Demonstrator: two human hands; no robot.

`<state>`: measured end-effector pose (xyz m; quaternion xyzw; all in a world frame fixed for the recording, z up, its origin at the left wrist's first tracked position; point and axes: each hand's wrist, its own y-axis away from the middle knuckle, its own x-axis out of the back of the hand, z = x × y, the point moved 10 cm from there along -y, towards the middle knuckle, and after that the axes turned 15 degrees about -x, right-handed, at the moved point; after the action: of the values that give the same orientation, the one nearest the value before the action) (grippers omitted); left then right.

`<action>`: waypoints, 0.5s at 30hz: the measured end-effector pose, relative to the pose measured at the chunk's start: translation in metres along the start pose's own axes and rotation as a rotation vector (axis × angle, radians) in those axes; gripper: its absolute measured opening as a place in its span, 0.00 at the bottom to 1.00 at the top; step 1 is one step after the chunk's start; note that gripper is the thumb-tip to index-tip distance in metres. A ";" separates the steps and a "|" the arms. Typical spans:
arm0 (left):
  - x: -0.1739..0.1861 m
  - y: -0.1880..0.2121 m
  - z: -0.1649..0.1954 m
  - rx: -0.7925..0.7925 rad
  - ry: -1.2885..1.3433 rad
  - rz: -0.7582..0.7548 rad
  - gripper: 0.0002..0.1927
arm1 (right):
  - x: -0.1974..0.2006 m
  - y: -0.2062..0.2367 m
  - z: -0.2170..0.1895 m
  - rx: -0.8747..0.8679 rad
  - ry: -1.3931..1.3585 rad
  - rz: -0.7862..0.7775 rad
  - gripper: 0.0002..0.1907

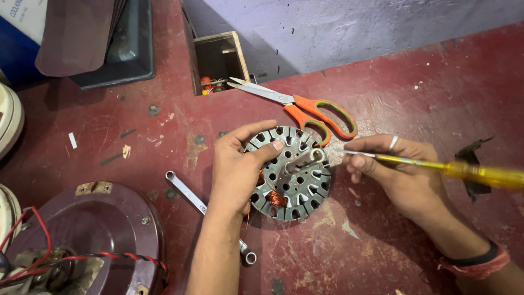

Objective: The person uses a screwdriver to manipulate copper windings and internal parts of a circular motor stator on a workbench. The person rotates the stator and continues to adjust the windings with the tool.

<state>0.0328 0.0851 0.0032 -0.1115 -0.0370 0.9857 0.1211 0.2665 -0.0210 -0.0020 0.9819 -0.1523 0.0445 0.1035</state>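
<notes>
Stator [292, 175] sits flat on the red tabletop [393, 98], mid-frame, shaft pointing up at you. Your left hand [236, 169] wraps its 9 o'clock rim, thumb laid over the top face and fingers curled at the side: a clamp that would keep the core from turning or sliding. Your right hand [396, 169] pinches the screwdriver [436, 165] low on the shank, pen-style, yellow handle trailing out toward 3 o'clock; the tip comes in almost level at the stator's 2 o'clock edge, beside the shaft. Copper winding shows only near 7 o'clock of the core. Scissors [305, 106] lie just beyond the stator at 12 o'clock, a spanner [210, 216] just left of your left forearm; both are close but outside the working gap. Dark round cover [93, 235] with wires at 8 o'clock.
</notes>
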 end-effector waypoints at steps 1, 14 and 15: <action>0.000 0.000 0.000 0.001 -0.009 0.000 0.20 | -0.002 -0.001 0.002 0.004 0.024 -0.016 0.08; -0.002 0.001 -0.001 0.011 0.032 0.001 0.19 | -0.015 0.004 0.001 -0.017 0.093 0.095 0.07; -0.003 0.001 -0.002 0.017 0.063 0.001 0.19 | -0.016 0.006 -0.001 -0.009 0.078 0.096 0.08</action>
<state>0.0360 0.0830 0.0018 -0.1414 -0.0249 0.9820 0.1225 0.2493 -0.0213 -0.0019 0.9705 -0.1951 0.0870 0.1115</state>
